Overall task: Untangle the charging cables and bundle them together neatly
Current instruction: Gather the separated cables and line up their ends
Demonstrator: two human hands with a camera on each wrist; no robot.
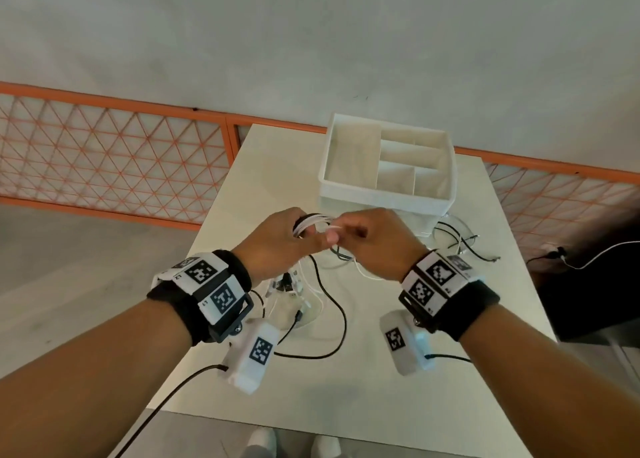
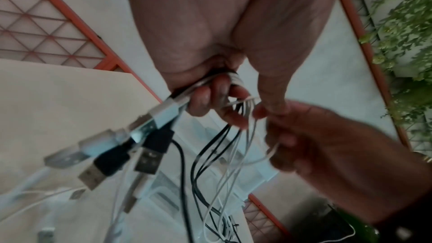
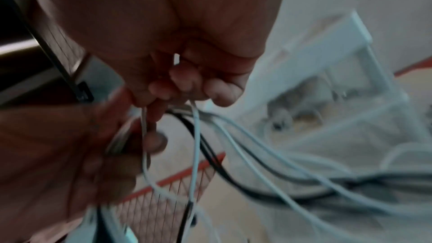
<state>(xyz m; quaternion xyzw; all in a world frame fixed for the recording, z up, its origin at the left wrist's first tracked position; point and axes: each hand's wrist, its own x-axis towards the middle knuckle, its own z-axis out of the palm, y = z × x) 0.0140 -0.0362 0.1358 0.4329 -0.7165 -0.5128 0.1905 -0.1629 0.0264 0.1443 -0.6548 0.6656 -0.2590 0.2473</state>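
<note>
A bunch of white and black charging cables (image 1: 313, 224) is held above the middle of the white table (image 1: 381, 388), just in front of the white divided box (image 1: 388, 194). The gathered strands are gripped by the left hand (image 1: 277, 246), whose fingers (image 2: 198, 99) are curled round them; from this fist several USB plugs (image 2: 149, 136), white and black, hang down toward the table. A single white cable (image 3: 195, 136) is pinched by the right hand (image 1: 377, 246), with its fingers (image 3: 219, 91) closed on the strand just beside the left hand. The right wrist view is blurred, so it seems, but cannot be confirmed, that only this one strand is held there. From both hands the cables trail down in loose loops onto the tabletop, where black and white lengths (image 1: 332, 305) are seen crossing one another beneath the wrists. More slack cable (image 1: 460, 239) is spread on the table to the right of the box. An orange lattice railing (image 1: 114, 160) is seen behind the table, and green foliage (image 2: 406, 25) shows in the left wrist view.
</note>
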